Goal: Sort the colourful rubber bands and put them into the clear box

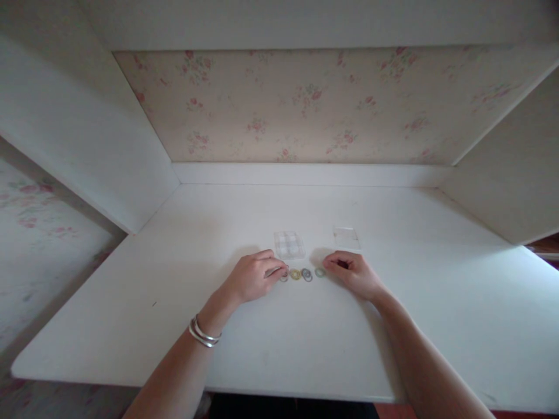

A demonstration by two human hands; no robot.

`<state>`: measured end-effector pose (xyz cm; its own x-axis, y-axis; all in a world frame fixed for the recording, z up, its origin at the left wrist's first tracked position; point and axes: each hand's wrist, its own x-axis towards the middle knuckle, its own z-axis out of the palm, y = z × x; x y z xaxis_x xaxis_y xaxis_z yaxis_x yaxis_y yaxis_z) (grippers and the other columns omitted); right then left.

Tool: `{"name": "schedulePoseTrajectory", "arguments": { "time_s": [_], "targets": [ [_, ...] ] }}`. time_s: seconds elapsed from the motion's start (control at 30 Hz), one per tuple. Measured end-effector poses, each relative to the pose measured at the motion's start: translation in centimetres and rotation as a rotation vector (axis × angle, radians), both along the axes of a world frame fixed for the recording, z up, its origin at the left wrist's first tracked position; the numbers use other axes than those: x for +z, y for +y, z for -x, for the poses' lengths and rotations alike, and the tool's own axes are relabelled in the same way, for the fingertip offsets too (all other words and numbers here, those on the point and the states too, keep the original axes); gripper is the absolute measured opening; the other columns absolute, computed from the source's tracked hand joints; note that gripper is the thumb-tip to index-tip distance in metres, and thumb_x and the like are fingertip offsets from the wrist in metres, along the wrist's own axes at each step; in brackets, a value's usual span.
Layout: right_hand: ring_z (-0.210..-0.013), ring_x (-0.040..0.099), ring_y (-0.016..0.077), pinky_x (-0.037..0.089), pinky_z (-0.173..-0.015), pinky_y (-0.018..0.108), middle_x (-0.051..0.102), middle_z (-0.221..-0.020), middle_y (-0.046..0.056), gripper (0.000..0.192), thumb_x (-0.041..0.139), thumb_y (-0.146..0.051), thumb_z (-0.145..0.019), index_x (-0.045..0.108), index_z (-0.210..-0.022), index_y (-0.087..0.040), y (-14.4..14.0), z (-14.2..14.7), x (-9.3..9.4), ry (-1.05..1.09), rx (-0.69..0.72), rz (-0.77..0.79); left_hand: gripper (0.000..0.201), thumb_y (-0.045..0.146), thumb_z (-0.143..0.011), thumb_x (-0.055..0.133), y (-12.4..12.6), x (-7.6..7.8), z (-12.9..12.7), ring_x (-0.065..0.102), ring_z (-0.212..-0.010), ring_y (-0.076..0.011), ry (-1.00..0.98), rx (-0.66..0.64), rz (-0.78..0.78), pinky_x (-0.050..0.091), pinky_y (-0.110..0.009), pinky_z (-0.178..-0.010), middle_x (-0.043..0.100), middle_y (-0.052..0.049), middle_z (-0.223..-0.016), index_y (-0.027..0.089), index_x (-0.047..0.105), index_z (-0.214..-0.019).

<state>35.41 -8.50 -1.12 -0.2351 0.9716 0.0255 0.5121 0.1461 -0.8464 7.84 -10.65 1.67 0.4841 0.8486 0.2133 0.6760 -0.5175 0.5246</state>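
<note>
left hand (255, 276) pinching leftmost ring (283, 277) mid-desk (131, 302); right hand (354, 272) curled loosely, fingertips touching rightmost ring (320, 272)

Four small rings (302, 273), gold and silvery, flat in row on white table, between hands.

White desk (218, 343) bears small rings (301, 273), clear box (289, 244), lid (346, 238).

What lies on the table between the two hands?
In the head view, small rings lie in a row between the left hand and the right hand: a gold ring, a grey ring and a pale ring.
</note>
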Motion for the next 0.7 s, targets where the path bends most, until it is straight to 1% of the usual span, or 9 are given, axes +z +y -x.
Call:
{"name": "schedulePoseTrajectory", "arguments": {
  "time_s": [0.13, 0.23, 0.33, 0.43, 0.57, 0.63, 0.7],
  "targets": [
    [-0.069, 0.058, 0.0168, 0.043, -0.061, 0.027, 0.069, -0.078, 0.006, 0.031, 0.059, -0.046, -0.079, 0.072, -0.077, -0.018, 0.2, -0.1, 0.0, 0.023, -0.010, -0.001, 0.030, 0.036, -0.092, 0.045, 0.7, -0.3, -0.2, 0.056, -0.070, -0.0119, -0.109, 0.160, -0.099, 0.045, -0.024, -0.067, 0.065, -0.004, -0.086, 0.024, 0.070, -0.101],
    [-0.070, 0.057, 0.0171, 0.042, -0.061, 0.028, 0.069, -0.077, 0.006, 0.032, 0.059, -0.047, -0.079, 0.072, -0.078, -0.018, 0.3, -0.2, -0.1, 0.028, -0.027, -0.003, 0.030, 0.037, -0.091, 0.046, 2.0, -0.7, -0.6, 0.053, -0.065, -0.0113, -0.179, 0.251, -0.103, 0.043, -0.023, -0.064, 0.063, -0.002, -0.078, 0.021, 0.070, -0.098],
    [-0.068, 0.056, 0.0164, 0.040, -0.060, 0.028, 0.068, -0.075, 0.005, 0.033, 0.058, -0.047, -0.079, 0.071, -0.079, -0.017, 0.3, -0.2, -0.1, 0.039, -0.057, 0.002, 0.028, 0.034, -0.090, 0.047, 3.5, -1.1, -1.2, 0.053, -0.066, -0.0120, -0.179, 0.306, -0.080, 0.042, -0.023, -0.063, 0.062, -0.001, -0.076, 0.020, 0.071, -0.095],
    [-0.067, 0.055, 0.0161, 0.040, -0.059, 0.027, 0.067, -0.074, 0.004, 0.033, 0.057, -0.047, -0.080, 0.071, -0.080, -0.017, 0.2, -0.1, -0.1, 0.060, -0.065, 0.015, 0.027, 0.032, -0.088, 0.048, 4.8, -1.5, -1.8, 0.054, -0.069, -0.0129, -0.181, 0.339, -0.068, 0.043, -0.024, -0.065, 0.064, -0.001, -0.078, 0.020, 0.071, -0.094],
    [-0.065, 0.053, 0.0149, 0.038, -0.058, 0.026, 0.065, -0.072, 0.004, 0.033, 0.057, -0.046, -0.080, 0.070, -0.079, -0.016, 0.3, -0.1, -0.1, 0.085, -0.050, 0.016, 0.029, 0.032, -0.088, 0.047, 5.8, -2.1, -2.2, 0.057, -0.072, -0.0139, -0.169, 0.356, -0.064, 0.043, -0.025, -0.067, 0.066, -0.002, -0.081, 0.020, 0.072, -0.094],
    [-0.063, 0.051, 0.0139, 0.036, -0.055, 0.025, 0.063, -0.070, 0.003, 0.034, 0.057, -0.047, -0.080, 0.070, -0.078, -0.016, 0.3, -0.1, -0.1, 0.088, -0.057, 0.021, 0.030, 0.032, -0.088, 0.046, 6.0, -2.3, -2.3, 0.058, -0.073, -0.0140, -0.165, 0.349, -0.048, 0.044, -0.024, -0.067, 0.067, -0.002, -0.083, 0.020, 0.072, -0.095],
    [-0.061, 0.049, 0.0134, 0.034, -0.054, 0.025, 0.062, -0.068, 0.003, 0.036, 0.057, -0.048, -0.080, 0.069, -0.077, -0.015, 0.3, -0.2, -0.2, 0.089, -0.061, 0.029, 0.030, 0.032, -0.089, 0.045, 6.1, -2.5, -2.4, 0.059, -0.075, -0.0137, -0.168, 0.312, -0.023, 0.044, -0.024, -0.069, 0.068, -0.002, -0.084, 0.021, 0.072, -0.096]
  ]
}}
